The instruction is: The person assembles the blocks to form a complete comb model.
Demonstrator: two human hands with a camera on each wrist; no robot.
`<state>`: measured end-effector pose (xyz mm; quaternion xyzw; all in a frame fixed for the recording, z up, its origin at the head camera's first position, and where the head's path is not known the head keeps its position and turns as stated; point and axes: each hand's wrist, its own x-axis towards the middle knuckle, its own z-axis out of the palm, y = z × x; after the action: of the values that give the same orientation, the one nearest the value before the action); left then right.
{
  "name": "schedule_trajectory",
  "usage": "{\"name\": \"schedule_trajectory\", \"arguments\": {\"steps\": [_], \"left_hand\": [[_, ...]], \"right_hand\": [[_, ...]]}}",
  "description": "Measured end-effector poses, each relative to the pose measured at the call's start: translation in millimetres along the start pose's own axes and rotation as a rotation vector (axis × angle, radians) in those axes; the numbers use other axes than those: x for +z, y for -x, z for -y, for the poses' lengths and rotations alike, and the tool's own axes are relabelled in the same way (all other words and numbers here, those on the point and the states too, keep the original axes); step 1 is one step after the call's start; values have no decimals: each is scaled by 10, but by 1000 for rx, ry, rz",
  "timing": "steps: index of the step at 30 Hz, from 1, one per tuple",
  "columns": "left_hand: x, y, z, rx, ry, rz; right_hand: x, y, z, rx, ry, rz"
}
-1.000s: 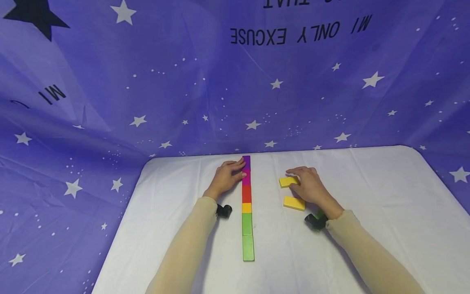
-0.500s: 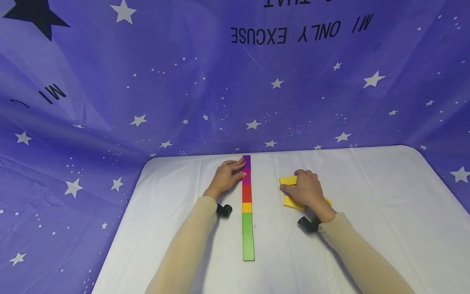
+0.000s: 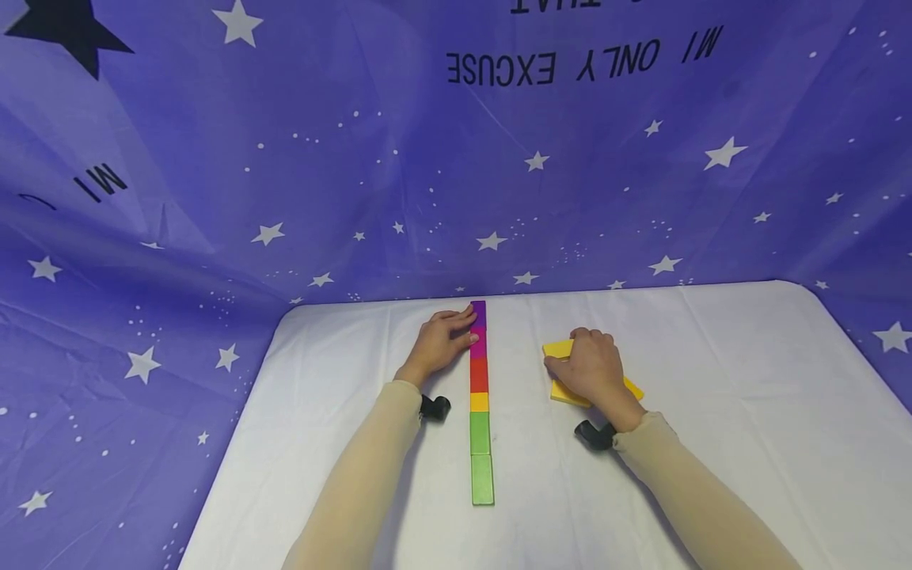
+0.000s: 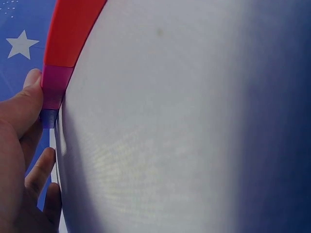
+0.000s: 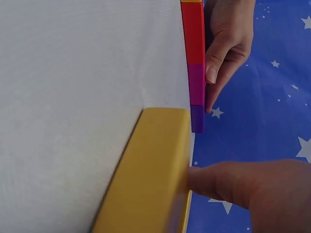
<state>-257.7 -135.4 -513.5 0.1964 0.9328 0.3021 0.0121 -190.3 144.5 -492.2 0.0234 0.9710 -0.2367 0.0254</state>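
In the head view a row of coloured blocks [image 3: 480,375] ran down the centre of the bench [image 3: 712,364]. The left-hand grip [image 3: 438,342], loosely spread, clasped nothing; its fingertips rested against the purple block [image 3: 480,313] and magenta block [image 3: 482,348] at the row's upper end, presumably to steady the line. Right of centre, the right-hand grip [image 3: 594,366] was curled, apparently pinching the upper yellow block [image 3: 556,348] across its narrow width. The lower yellow block [image 3: 568,394] lay beneath, partly hidden by that hand.

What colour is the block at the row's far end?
Purple; that block shows best in the head view.
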Motion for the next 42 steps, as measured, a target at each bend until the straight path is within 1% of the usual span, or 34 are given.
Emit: {"name": "schedule_trajectory", "arguments": {"steps": [3,8,15,19,26,34,42], "left_hand": [[0,-3,-6,-6,0,2],[-3,-3,-12,-8,3,-1],[-4,6,-17,6,16,-17],[-10,15,-22,7,15,-18],[-6,12,-20,6,18,-15],[-4,6,-5,-3,11,-10],[4,5,1,-4,14,-14]], "right_hand": [[1,-6,-2,-19,11,-16],[-30,-22,31,-45,-13,-49],[-68,-74,97,-108,-23,-103],[-72,-122,131,-125,-12,-116],[-46,-208,213,-128,-29,-135],[-7,-333,329,-152,-50,-165],[62,-479,432,-125,-37,-148]]}}
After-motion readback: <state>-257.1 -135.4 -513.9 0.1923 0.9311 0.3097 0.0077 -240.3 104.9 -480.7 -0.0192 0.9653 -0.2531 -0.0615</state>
